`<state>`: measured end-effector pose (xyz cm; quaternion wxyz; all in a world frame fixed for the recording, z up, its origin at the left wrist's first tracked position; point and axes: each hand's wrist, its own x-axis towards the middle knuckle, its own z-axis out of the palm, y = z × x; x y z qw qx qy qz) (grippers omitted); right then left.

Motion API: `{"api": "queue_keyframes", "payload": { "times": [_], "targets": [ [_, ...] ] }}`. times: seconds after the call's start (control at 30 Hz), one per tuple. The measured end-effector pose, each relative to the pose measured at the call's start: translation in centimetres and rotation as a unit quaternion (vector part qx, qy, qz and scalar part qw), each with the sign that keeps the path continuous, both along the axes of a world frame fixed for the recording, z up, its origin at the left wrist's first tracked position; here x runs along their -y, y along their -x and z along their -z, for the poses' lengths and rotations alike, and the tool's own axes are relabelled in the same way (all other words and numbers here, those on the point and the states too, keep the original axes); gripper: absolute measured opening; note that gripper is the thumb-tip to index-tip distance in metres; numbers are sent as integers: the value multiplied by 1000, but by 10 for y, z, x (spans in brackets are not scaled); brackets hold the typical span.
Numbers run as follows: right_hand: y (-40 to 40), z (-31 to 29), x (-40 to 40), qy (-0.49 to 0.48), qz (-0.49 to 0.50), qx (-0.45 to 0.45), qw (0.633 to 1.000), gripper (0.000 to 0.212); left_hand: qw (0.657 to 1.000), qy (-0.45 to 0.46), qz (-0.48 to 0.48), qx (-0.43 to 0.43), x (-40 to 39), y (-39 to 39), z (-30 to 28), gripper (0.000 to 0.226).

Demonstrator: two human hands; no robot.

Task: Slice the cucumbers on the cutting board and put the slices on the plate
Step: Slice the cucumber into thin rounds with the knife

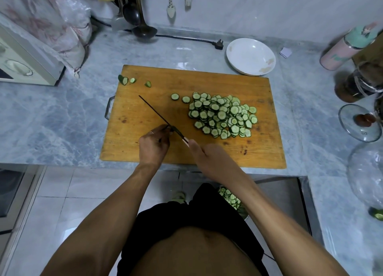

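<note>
Slices (222,115) heaped right of board (145,114); plate (250,56) far right, bare. Right hand (207,157) clamped on knife (157,114) handle; left hand (153,145) pinching blade near heel. Thin, wet, slippery, light: scoop on flat blade, not fingers.

Your work surface is a grey marbled counter (62,118). Take the wooden cutting board (259,147) at its middle as your landmark. Just beyond the board's far right corner sits a white plate (238,54), with a black plug (219,44) and its cord beside it toward the wall. Left of the board stands a cream appliance (27,68). Well to the board's right you have a pink bottle (339,54), a dark jar (356,85) and a glass lid (350,126).
</note>
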<state>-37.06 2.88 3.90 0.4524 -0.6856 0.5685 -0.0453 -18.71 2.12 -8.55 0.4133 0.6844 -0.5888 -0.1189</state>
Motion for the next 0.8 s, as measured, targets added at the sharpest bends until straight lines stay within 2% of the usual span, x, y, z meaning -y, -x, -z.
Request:
{"api": "queue_keyframes", "payload": {
  "times": [0.33, 0.53, 0.8],
  "targets": [
    [1, -3, 4, -13, -12, 4, 1000, 62, 1000, 14, 3, 14, 0, 1, 3, 20],
    [-19, 19, 19, 19, -31, -17, 999, 64, 1000, 0, 12, 20, 0, 1, 5, 29],
    [-7, 26, 24, 36, -4, 3, 999, 64, 1000, 2, -16, -17, -2, 2, 3, 21]
  ]
}}
